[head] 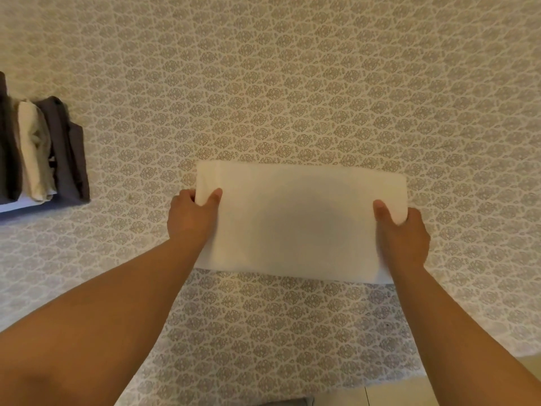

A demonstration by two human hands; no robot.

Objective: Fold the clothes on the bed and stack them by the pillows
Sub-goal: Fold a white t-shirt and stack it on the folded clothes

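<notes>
Folded white cloth [298, 221] sits between your hands just below the middle of the frame, lying flat on the patterned bed [292, 83]. Your left hand [190, 218] pinches its left edge, thumb on top and fingers tucked under; your right hand [404, 235] clamps the right edge the same way, thumb laid over the top layer.

From that grip, the step in hand looks like either one more fold or the lift to the pile. Keep both thumbs pressing the layers together so they don't slide apart, and raise both ends evenly so the middle doesn't sag and open. If you fold again, bring one end squarely over the other and match the corners before you let go.

Farther out, at the left edge of the frame, the stack of folded clothes [49, 150] waits, dark pieces with a cream one among them. I can't tell the pillows apart from here. Carry the cloth level toward that stack and set it down squarely so nothing topples.
</notes>
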